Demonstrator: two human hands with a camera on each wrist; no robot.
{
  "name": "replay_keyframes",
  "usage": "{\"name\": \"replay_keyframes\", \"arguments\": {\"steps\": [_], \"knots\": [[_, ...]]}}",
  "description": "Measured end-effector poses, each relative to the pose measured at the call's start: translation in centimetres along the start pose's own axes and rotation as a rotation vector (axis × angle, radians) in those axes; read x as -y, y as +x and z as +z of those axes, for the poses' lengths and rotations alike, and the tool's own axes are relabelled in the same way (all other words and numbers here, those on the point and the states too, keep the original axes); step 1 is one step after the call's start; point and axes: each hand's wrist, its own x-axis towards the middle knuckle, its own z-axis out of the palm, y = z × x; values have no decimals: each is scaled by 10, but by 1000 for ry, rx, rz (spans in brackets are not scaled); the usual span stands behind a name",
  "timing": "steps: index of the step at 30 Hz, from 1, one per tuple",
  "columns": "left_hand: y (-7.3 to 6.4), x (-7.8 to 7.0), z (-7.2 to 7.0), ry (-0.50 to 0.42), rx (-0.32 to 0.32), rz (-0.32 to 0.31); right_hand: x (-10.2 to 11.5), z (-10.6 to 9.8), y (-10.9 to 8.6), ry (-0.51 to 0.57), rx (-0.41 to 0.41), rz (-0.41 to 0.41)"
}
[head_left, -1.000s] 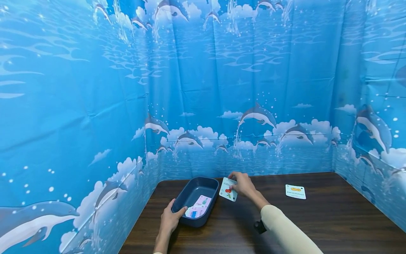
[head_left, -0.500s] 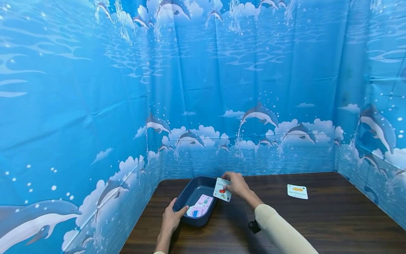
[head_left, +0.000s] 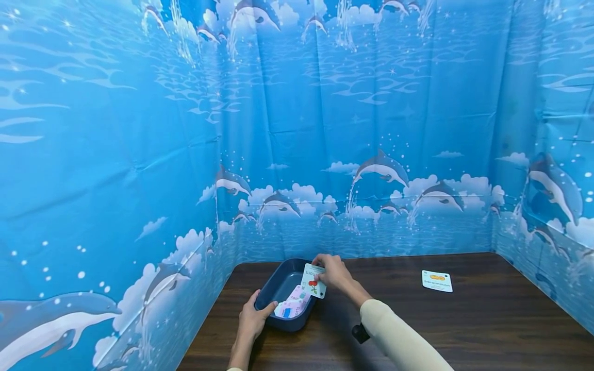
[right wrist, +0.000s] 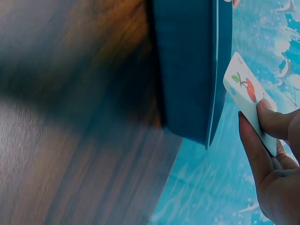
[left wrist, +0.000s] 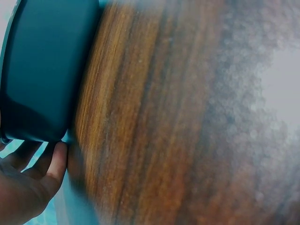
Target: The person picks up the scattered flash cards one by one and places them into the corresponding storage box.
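Observation:
A dark blue rectangular bin (head_left: 290, 324) stands on the table at centre left. My left hand (head_left: 250, 320) grips its left side, thumb over the rim; in the left wrist view, fingers lie against the outer wall. Pink-and-white cards (head_left: 289, 308) lie inside the bin. Between thumb and fingers, my right hand (head_left: 333, 273) pinches a white flash card (head_left: 308, 276) with red berries printed on it. This card overlaps the bin's right rim in the head view. The right wrist view shows the berry card (right wrist: 239, 89) tilted, close by the rim.
Another white card (head_left: 437, 281), with an orange fruit and "persimmon" printed on it, lies on the table (head_left: 417, 330) to the right. Blue dolphin-print curtains (head_left: 371, 129) enclose the table's back and sides.
My right hand has moved left with the berry card, from beside the bin to over its right rim. The left hand keeps hold of the bin.

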Motion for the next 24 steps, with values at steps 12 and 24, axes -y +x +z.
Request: {"name": "replay_keyframes", "arguments": {"steps": [12, 24], "knots": [[-4, -4, -1, -17, -17, 23, 18, 18, 1, 23, 42, -13], [-5, -3, -1, -11, -18, 10, 23, 33, 0, 20, 54, -12]]}}
